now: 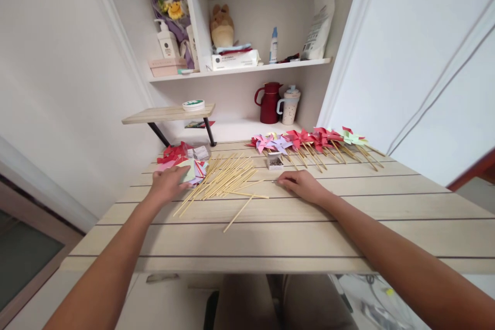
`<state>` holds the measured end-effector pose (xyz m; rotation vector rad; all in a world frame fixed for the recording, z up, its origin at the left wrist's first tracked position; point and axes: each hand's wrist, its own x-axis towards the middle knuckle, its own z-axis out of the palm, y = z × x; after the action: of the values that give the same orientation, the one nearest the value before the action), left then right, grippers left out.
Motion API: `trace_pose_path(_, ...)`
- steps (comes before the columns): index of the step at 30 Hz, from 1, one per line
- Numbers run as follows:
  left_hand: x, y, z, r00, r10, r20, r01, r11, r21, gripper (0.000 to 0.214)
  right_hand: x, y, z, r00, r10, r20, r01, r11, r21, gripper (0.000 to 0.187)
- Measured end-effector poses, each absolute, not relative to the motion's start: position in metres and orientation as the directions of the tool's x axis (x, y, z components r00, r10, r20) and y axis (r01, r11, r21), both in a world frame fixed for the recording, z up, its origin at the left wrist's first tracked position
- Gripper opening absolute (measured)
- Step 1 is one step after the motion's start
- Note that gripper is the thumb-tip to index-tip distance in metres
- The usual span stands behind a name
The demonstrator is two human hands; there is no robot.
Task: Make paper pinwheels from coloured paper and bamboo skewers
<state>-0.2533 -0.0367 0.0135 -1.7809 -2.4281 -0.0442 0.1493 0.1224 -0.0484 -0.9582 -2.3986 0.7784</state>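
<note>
Fingers of your left hand [168, 183] lie partly curled over the loose paper pieces [198, 171]; whether they pinch a sheet cannot be told. Your right hand [301, 184] rests on the table [270, 240], its fingers bent well inward, with something small and shiny at their tips; a firm hold cannot be confirmed. Bare sticks [228, 178] lie between both sets of fingers, presumably so either can reach them. Just beyond your right fingers stands an open box [276, 163] of small dark items, likely kept close for picking. Pinwheels on sticks [301, 140] lie farther beyond, apparently set aside from your working space. Well above your left fingers, lettering behind the bouquet [176, 10] reads "FLOWERS"; print on the pump bottle [167, 44] and white packet [235, 60] is illegible.
</note>
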Motion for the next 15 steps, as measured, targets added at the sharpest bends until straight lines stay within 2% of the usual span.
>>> trace_pose_path(6, -0.238, -0.032, 0.019, -0.224, 0.956, 0.188, 0.974, 0.224, 0.021, 0.04, 0.149, 0.122, -0.048, -0.662, 0.729, 0.177, 0.485, 0.596, -0.64, 0.032)
trace_pose_path(10, -0.239, -0.031, 0.019, -0.133, 0.947, 0.291, 0.99, 0.143, -0.014, 0.034, 0.149, 0.123, -0.048, -0.669, 0.722, 0.175, 0.491, 0.606, -0.626, 0.033)
trace_pose_path(13, -0.245, -0.029, 0.019, -0.17, 0.907, 0.386, 0.978, 0.202, -0.045, 0.037, 0.149, 0.124, -0.049, -0.68, 0.707, 0.195, 0.478, 0.629, -0.613, 0.033)
trace_pose_path(15, -0.251, -0.026, 0.018, -0.212, 0.903, 0.373, 0.966, 0.252, -0.06, 0.04, 0.149, 0.125, -0.051, -0.683, 0.701, 0.206, 0.47, 0.638, -0.61, 0.032)
